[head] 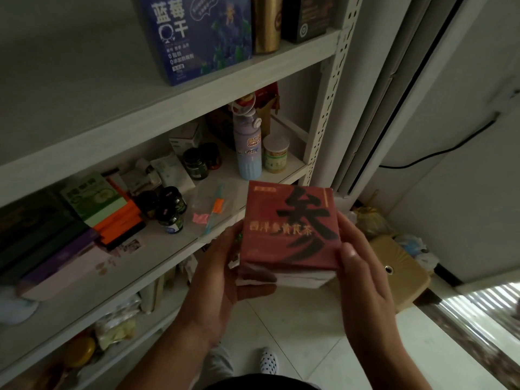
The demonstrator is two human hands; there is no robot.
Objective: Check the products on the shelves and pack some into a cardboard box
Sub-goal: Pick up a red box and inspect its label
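A red box (289, 226) with a large black character and gold lettering is held in front of the white shelf unit (180, 99), above the tiled floor. My left hand (222, 274) grips its left side and underside, fingers curled beneath. Along the box's right edge my right hand (363, 266) holds it, thumb on the front face. White paper or a second pack shows under the box. No cardboard box is in view.
The middle shelf carries dark jars (168, 206), a blue bottle (249, 144), a lidded tub (276, 153), stacked flat boxes (84, 218). A blue carton (197, 38) and gold can (267, 22) stand above. A wooden stool (399, 268) sits at right.
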